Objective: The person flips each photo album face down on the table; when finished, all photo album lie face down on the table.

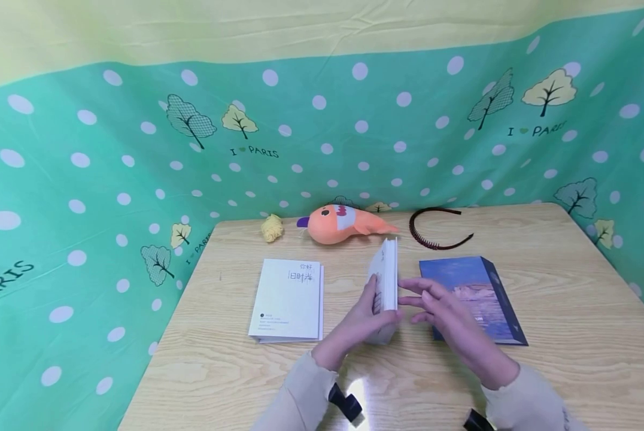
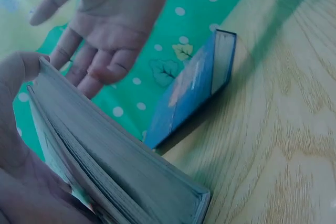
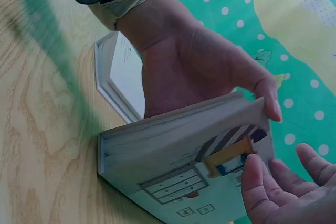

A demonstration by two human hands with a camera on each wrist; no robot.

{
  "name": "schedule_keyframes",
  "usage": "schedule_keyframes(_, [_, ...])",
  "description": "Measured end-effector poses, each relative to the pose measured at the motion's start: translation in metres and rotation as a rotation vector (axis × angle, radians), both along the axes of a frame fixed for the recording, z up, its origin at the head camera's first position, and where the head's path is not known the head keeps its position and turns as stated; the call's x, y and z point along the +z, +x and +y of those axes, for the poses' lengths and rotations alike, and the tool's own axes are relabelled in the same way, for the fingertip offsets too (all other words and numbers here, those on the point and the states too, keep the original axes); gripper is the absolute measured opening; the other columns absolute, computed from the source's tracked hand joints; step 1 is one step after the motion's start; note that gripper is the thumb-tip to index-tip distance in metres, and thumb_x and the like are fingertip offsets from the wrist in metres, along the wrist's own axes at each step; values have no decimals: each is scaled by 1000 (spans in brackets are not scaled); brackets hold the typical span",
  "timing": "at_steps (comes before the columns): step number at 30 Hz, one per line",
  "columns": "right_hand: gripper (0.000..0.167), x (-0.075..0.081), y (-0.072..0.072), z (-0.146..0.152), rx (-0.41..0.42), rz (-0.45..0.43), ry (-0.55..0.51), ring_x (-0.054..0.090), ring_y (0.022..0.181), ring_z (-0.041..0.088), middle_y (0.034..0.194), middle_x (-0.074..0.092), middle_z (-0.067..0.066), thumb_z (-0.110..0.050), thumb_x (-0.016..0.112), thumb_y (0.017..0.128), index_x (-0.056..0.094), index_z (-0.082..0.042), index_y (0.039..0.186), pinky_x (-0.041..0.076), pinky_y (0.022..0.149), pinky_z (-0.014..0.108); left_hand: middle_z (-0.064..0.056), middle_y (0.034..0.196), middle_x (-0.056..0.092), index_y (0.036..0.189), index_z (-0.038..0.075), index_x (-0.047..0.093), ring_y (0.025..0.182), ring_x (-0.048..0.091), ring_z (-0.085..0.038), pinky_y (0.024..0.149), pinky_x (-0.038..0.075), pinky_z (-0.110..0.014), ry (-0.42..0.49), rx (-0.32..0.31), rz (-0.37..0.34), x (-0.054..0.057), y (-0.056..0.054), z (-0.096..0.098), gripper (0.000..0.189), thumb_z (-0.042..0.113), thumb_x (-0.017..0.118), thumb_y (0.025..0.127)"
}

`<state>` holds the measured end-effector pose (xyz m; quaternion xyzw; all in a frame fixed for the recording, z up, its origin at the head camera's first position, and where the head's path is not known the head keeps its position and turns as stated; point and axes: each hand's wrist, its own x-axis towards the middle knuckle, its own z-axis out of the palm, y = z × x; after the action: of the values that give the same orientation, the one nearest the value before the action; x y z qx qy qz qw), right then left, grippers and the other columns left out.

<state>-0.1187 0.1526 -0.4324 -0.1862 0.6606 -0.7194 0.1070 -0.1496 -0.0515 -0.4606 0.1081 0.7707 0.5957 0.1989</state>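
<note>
left fingers point(image 1: 371, 288) hold one book point(image 1: 390, 272); two books point(image 1: 285, 302) point(image 1: 474, 280) lie flat.

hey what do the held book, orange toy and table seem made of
Held book: paper, from its layered page edges; cover likely stiff matte card. Toy: probably soft matte plush, from its rounded, stuffed shape. Table: wood or wood-look laminate, grained, with a glossy reflection.
</note>
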Motion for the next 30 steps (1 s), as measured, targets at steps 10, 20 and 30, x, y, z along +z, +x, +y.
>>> schedule_keyframes(10, [45, -28, -7, -5, 16, -50, 94, 53, 124, 24, 149, 38, 20, -18, 45, 104, 36, -5, 146, 51, 92, 40, -22, 160, 11, 158, 11, 6, 144, 18, -37, 114, 20, -54, 109, 44, -19, -1, 0, -3, 103, 33, 67, 78])
schedule_keyframes(20, [77, -50, -8, -7, 56, -152, 236, 37, 135, 42, 157, 23, 19, -17, 68, 91, 24, -8, 153, 44, 102, 39, -20, 156, 25, 157, 10, 8, 140, 32, -36, 111, 29, -52, 227, 34, -68, 1, 0, -9, 99, 21, 65, 77])
schedule_keyframes(30, [97, -53, -8, -6, 61, -185, 221, 53, 119, 43, 152, 22, 34, -14, 78, 82, 16, -7, 156, 54, 87, 33, -22, 147, 39, 157, 12, 7, 121, 53, -36, 95, 49, -46, 326, 111, -142, 12, 0, -18, 97, 9, 62, 78])
